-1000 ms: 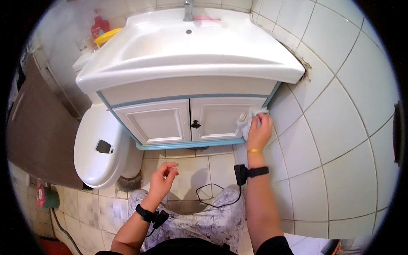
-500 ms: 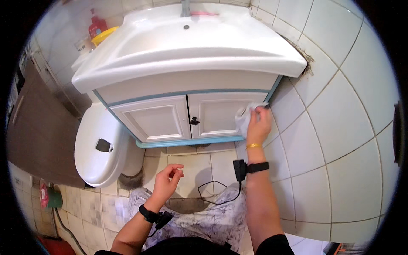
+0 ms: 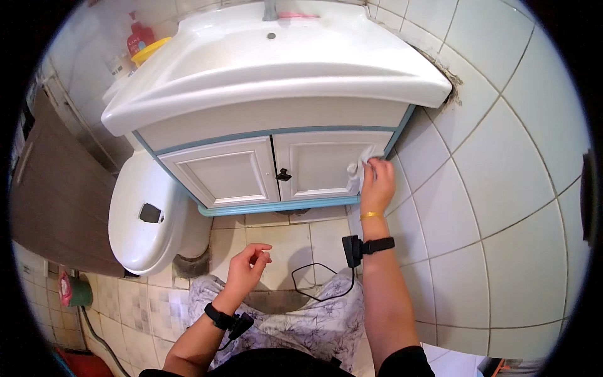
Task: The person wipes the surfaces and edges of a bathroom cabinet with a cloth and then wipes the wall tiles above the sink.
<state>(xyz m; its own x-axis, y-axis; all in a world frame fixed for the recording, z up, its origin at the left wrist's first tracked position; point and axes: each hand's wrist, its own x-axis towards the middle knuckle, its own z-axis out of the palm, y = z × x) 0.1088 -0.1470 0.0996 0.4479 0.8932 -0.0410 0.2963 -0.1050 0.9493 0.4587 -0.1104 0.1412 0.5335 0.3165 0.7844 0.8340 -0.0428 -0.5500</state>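
Note:
My right hand (image 3: 377, 183) is closed on a crumpled white cloth (image 3: 353, 171), which lies against the right edge of the right-hand cabinet door (image 3: 320, 164). Part of the cloth is hidden behind my fingers. Over the floor in front of the cabinet hangs my left hand (image 3: 246, 269), its fingers loosely curved, with a gap between thumb and forefinger and nothing in it. A black knob (image 3: 284, 175) sits where the two white panelled doors meet, with the left-hand door (image 3: 220, 173) beside it.
Above the doors juts a white washbasin (image 3: 276, 88). A white toilet (image 3: 141, 213) with its lid down stands to the left, and a tiled wall (image 3: 477, 188) rises close on the right. A black cable (image 3: 314, 295) loops by my lap; a red pump bottle (image 3: 139, 34) stands behind the basin.
My right hand and the cloth have shifted slightly left on the door, and the cloth is bunched differently. My left hand has stayed put.

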